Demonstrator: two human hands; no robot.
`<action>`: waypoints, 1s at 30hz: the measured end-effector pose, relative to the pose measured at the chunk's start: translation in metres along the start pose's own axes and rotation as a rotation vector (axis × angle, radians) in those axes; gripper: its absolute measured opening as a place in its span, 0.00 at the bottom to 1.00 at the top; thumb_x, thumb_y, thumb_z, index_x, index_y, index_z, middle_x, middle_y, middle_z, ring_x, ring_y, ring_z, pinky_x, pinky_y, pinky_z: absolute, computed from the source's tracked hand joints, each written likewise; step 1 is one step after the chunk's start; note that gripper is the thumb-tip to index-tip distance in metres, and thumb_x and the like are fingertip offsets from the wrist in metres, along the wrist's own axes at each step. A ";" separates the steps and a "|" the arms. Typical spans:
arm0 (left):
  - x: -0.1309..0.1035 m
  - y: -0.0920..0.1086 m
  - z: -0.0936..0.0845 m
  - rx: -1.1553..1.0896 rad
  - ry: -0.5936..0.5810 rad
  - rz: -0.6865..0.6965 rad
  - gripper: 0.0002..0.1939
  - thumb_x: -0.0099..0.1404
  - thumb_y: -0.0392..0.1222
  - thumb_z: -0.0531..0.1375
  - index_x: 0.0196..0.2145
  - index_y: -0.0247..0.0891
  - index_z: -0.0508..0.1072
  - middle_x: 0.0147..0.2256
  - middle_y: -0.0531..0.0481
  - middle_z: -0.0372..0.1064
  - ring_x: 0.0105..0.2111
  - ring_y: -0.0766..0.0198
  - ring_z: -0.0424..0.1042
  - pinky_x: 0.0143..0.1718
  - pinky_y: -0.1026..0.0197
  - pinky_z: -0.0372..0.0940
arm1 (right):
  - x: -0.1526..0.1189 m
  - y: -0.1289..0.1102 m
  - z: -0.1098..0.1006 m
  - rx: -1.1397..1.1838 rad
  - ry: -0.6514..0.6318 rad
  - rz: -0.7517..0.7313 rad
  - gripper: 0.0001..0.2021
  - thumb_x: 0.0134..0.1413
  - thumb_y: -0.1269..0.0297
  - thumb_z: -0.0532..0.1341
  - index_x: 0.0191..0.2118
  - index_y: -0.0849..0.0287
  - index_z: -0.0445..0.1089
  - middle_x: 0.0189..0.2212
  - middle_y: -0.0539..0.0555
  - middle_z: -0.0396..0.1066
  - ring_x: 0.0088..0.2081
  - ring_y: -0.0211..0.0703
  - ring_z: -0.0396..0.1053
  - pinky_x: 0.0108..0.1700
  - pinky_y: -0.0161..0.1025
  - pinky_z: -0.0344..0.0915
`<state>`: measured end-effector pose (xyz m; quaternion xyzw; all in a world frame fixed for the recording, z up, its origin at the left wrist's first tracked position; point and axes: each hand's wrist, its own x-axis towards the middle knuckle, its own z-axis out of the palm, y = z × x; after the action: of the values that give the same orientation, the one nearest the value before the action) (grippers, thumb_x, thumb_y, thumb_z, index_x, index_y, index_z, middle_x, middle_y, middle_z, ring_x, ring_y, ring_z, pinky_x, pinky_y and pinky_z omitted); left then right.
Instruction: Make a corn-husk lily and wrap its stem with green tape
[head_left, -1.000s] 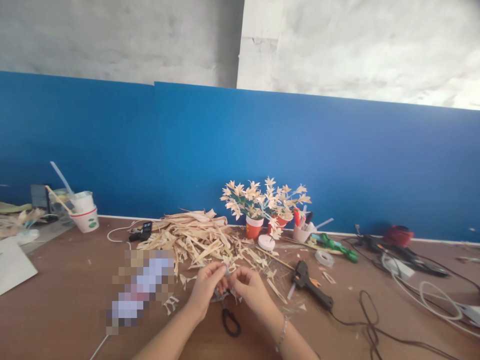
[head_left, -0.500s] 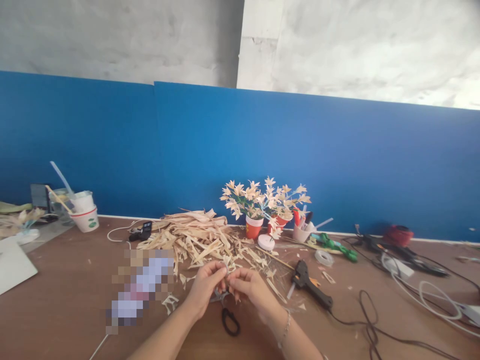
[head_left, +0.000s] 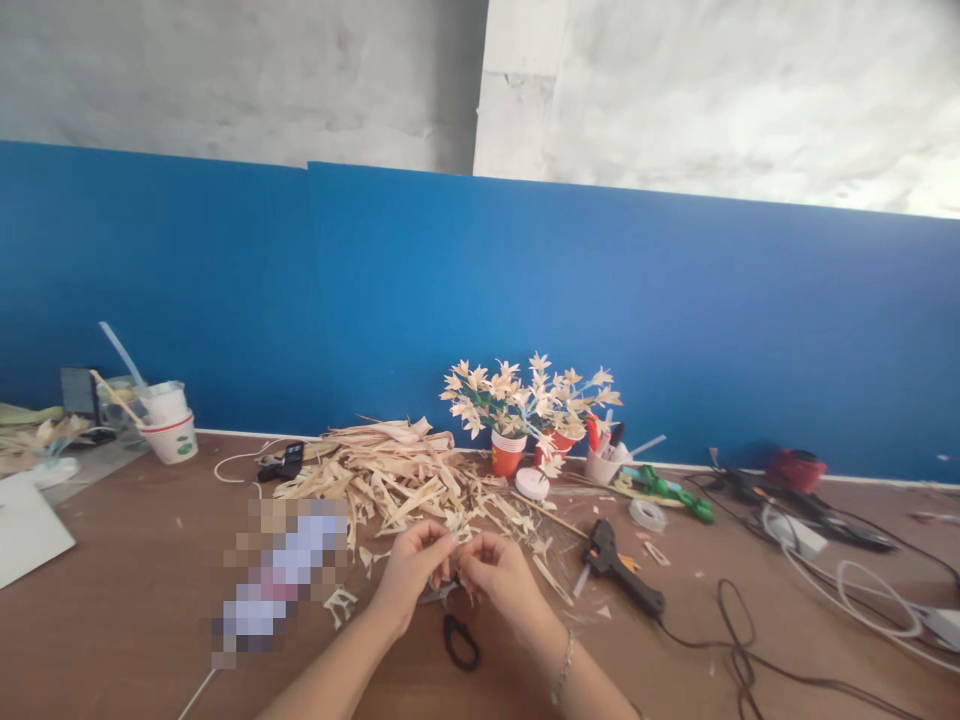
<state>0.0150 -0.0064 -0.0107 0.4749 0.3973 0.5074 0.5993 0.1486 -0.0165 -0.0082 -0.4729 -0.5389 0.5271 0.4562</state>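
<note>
At the lower centre of the frame, a left hand [head_left: 415, 575] and right hand [head_left: 496, 572] meet thumb-to-finger, both pinched closed; anything between the fingertips is too small to make out. Black-handled scissors [head_left: 461, 643] lie on the table just below them, and a pile of pale dried husks [head_left: 390, 470] spreads beyond, probably kept there for easy reach, as is the glue gun [head_left: 622, 573] at lower right. Compared with half a second ago, the fingertips part slightly and the right wrist sits a little lower; the table items look unmoved
</note>
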 end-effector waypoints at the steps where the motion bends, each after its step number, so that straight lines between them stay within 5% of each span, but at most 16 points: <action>1: 0.000 0.000 0.000 0.013 0.006 0.001 0.13 0.51 0.48 0.62 0.22 0.35 0.66 0.13 0.58 0.60 0.14 0.73 0.56 0.17 0.69 0.51 | 0.000 0.001 0.000 -0.014 0.006 -0.016 0.08 0.38 0.63 0.60 0.20 0.60 0.62 0.13 0.44 0.60 0.15 0.30 0.56 0.19 0.30 0.52; 11: -0.002 0.003 0.002 0.053 0.056 -0.008 0.12 0.50 0.47 0.62 0.21 0.35 0.66 0.13 0.58 0.59 0.14 0.72 0.55 0.18 0.69 0.50 | 0.001 0.006 0.002 -0.038 0.014 -0.034 0.09 0.40 0.62 0.62 0.22 0.61 0.64 0.15 0.46 0.63 0.16 0.31 0.58 0.20 0.30 0.54; 19: -0.001 0.002 -0.002 -0.013 0.011 -0.010 0.13 0.51 0.47 0.62 0.21 0.36 0.64 0.12 0.61 0.53 0.13 0.75 0.48 0.17 0.69 0.44 | -0.008 -0.011 -0.002 0.161 -0.168 0.089 0.17 0.36 0.52 0.66 0.25 0.63 0.68 0.21 0.49 0.67 0.18 0.29 0.59 0.21 0.29 0.55; 30: -0.001 0.002 0.001 -0.105 0.007 -0.097 0.12 0.51 0.46 0.62 0.23 0.35 0.65 0.11 0.62 0.51 0.12 0.76 0.45 0.15 0.70 0.39 | -0.005 -0.009 0.002 0.070 -0.059 -0.002 0.16 0.36 0.53 0.66 0.22 0.62 0.65 0.14 0.44 0.60 0.16 0.30 0.55 0.20 0.30 0.52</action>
<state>0.0152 -0.0073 -0.0086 0.4210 0.3948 0.4998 0.6458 0.1476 -0.0221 0.0004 -0.4404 -0.5336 0.5590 0.4570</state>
